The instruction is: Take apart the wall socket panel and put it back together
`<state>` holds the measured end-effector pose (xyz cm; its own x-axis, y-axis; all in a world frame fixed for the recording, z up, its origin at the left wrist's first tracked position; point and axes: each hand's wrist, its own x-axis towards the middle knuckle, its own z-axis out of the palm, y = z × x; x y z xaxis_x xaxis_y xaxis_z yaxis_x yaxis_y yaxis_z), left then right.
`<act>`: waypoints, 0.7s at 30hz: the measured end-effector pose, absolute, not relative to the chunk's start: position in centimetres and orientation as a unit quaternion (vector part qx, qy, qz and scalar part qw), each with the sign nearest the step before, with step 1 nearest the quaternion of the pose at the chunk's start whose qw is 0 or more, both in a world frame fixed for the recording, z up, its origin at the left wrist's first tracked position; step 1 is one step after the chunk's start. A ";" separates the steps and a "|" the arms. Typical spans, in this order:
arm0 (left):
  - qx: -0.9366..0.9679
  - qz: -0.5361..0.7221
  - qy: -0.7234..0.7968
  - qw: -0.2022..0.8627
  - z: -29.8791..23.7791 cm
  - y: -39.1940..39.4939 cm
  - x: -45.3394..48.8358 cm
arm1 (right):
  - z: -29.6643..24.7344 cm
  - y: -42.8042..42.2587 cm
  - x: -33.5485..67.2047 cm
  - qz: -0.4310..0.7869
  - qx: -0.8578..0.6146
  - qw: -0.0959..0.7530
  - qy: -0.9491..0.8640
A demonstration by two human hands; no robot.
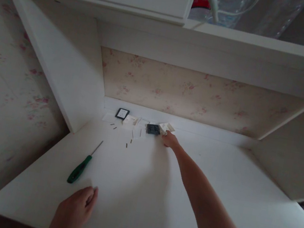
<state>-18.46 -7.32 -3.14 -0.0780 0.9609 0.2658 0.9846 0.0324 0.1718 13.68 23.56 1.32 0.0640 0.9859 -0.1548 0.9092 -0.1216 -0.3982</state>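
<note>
Socket parts look disassembled, screws loose, upper-centre desk. Right hand touches white piece, grip unclear; left hand half-curled, empty, beside screwdriver.

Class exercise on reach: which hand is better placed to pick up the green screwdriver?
Left, probably: the left hand lies beside the screwdriver; the right hand is stretched far away, touching a white part.

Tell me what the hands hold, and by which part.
Left hand: nothing. Right hand touches the near edge of a white plastic part; grip cannot be told.
</note>
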 end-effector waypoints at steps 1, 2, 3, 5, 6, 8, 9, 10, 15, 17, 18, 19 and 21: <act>-0.676 -0.158 -0.719 0.034 -3.2 -7.3 -18.5 | 1.3 23.7 13.6 0.182 -0.725 0.090 -0.658; -0.675 -0.159 -0.720 0.032 -3.2 -7.2 -18.5 | 1.2 23.8 13.6 0.170 -0.728 0.083 -0.659; -0.674 -0.160 -0.721 0.032 -3.2 -7.2 -18.5 | 1.2 23.8 13.6 0.159 -0.731 0.077 -0.659; -0.673 -0.159 -0.722 0.035 -3.3 -7.2 -18.5 | 1.4 23.8 13.5 0.137 -0.735 0.066 -0.660; -0.673 -0.159 -0.722 0.035 -3.3 -7.2 -18.5 | 1.5 23.7 13.5 0.128 -0.738 0.061 -0.660; -0.673 -0.156 -0.723 0.034 -3.4 -7.2 -18.6 | 1.8 23.5 13.5 0.108 -0.742 0.054 -0.659; -0.673 -0.154 -0.723 0.033 -3.4 -7.3 -18.6 | 2.0 23.3 13.5 0.098 -0.744 0.052 -0.659; -0.673 -0.153 -0.722 0.033 -3.4 -7.3 -18.6 | 2.2 23.0 13.5 0.089 -0.746 0.050 -0.658; -0.676 -0.150 -0.721 0.033 -3.4 -7.2 -18.7 | 3.4 20.8 14.2 0.046 -0.747 0.050 -0.661; -0.677 -0.146 -0.720 0.038 -3.4 -7.2 -18.6 | 3.9 19.3 14.5 0.031 -0.742 0.053 -0.667; -0.678 -0.145 -0.720 0.041 -3.3 -7.2 -18.6 | 4.2 18.4 14.7 0.024 -0.738 0.054 -0.672; -0.678 -0.145 -0.719 0.042 -3.3 -7.2 -18.6 | 4.4 17.4 14.9 0.018 -0.733 0.056 -0.678; -0.680 -0.150 -0.717 0.041 -3.2 -7.3 -18.5 | 4.9 15.1 15.2 0.006 -0.719 0.058 -0.693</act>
<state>-18.50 -7.35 -3.21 -0.0719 0.9622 0.2626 0.9867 0.0301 0.1596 15.18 15.06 4.93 0.0395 0.9967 0.0714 0.9952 -0.0328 -0.0921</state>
